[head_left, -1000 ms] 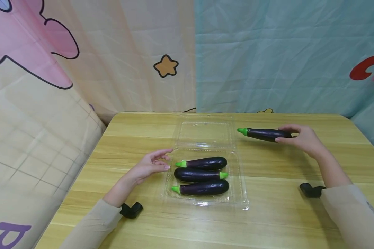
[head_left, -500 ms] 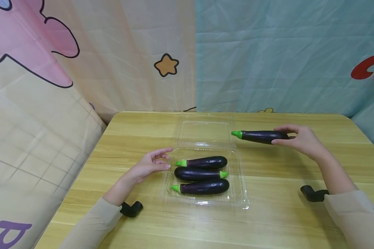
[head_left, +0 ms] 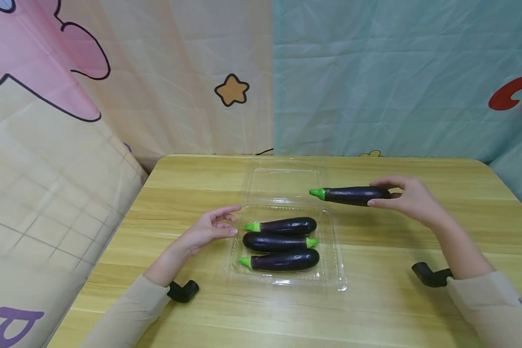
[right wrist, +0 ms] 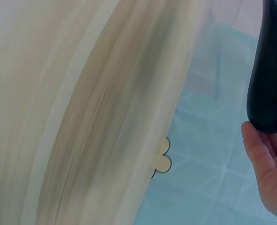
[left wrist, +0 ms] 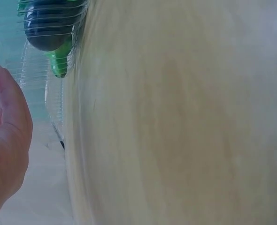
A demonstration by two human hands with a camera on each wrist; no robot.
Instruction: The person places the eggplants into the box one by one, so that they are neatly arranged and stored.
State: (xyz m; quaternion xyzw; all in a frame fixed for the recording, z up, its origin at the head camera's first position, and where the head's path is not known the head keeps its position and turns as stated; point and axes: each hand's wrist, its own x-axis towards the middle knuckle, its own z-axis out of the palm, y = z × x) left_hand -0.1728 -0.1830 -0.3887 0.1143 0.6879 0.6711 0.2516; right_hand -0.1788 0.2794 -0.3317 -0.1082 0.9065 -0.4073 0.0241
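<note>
My right hand [head_left: 406, 199] grips a dark purple eggplant [head_left: 350, 195] by its thick end, thumb on the near side. The green stem points left, overlapping the near right corner of the open lid [head_left: 287, 183] in the head view. Three more eggplants [head_left: 282, 261] lie side by side in the clear plastic tray [head_left: 332, 251]; the middle one has its stem to the right. My left hand [head_left: 209, 229] rests at the tray's left rim with fingers loosely bent and nothing in them. In the right wrist view the held eggplant [right wrist: 272, 75] rises above the fingers.
The clear lid lies folded back behind the tray on the wooden table [head_left: 374, 299]. Cartoon-printed curtains [head_left: 374, 72] hang behind the table and at its left. A black wrist mount [head_left: 183, 291] sticks out by the left sleeve, another black mount [head_left: 430, 275] by the right.
My right hand has carried the eggplant leftward and slightly nearer, so its stem now overlaps the lid's corner. The left hand and the three eggplants in the tray stay put.
</note>
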